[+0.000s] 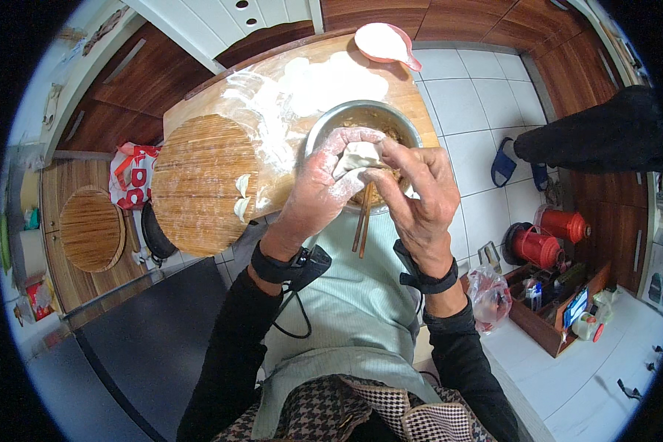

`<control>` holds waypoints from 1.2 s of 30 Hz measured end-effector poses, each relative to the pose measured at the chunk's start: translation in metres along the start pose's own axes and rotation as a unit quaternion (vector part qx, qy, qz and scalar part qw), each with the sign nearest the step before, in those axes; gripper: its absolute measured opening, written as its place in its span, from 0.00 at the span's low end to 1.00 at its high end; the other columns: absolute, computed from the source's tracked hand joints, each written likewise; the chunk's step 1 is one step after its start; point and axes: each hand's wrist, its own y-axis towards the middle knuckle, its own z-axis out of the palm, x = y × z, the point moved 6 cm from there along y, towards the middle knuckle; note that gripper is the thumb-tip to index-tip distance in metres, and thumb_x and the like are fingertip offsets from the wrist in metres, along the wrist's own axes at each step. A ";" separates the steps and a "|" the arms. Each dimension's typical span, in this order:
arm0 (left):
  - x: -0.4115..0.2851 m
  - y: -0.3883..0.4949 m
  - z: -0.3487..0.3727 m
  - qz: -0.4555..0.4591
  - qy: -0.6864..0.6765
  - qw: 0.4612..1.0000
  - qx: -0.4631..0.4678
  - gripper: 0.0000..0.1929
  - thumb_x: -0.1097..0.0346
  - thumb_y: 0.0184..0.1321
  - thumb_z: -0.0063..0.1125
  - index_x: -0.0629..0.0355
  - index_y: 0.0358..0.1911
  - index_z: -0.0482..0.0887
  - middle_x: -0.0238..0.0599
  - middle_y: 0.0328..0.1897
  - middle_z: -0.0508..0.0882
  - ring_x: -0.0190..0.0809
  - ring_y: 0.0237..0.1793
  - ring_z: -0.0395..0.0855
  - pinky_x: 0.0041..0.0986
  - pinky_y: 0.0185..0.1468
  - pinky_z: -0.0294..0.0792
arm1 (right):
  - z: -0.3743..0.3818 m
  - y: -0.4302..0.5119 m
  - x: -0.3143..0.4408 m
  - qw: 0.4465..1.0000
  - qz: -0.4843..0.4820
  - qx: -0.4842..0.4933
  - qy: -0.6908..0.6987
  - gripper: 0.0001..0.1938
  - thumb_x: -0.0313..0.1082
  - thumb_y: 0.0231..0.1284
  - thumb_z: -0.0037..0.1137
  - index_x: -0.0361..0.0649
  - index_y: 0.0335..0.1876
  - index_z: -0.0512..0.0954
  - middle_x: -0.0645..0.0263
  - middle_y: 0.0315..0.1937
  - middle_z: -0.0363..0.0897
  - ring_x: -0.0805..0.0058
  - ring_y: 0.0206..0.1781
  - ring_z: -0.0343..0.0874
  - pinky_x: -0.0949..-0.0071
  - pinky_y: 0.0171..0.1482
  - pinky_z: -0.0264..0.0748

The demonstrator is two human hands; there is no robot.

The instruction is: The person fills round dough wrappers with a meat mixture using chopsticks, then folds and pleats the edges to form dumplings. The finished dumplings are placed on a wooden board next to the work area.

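Note:
My left hand, dusted with flour, cups a partly folded dumpling between thumb and fingers. The thumb and forefinger of my right hand pinch the dumpling's right edge. Both hands are above a steel bowl of minced filling, which they partly cover. A pair of wooden chopsticks leans out over the bowl's near rim. To the left, two folded dumplings lie near the right edge of a round slatted tray. Flat dough wrappers lie in flour behind the bowl.
A pink scoop of flour sits at the back right corner of the wooden board. A second round slatted tray rests on the left counter. Red flasks and a wooden box are at right. Another person's dark-clothed leg reaches in there.

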 end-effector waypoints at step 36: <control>-0.016 -0.008 0.024 0.030 0.111 0.990 0.086 0.23 0.75 0.63 0.53 0.65 0.62 0.70 0.40 0.54 0.80 0.34 0.54 0.78 0.29 0.59 0.71 | -0.020 -0.001 0.016 0.996 -0.067 0.058 -0.023 0.12 0.28 0.44 0.70 0.45 0.38 0.84 0.67 0.26 0.72 0.70 0.31 0.70 0.72 0.34 0.65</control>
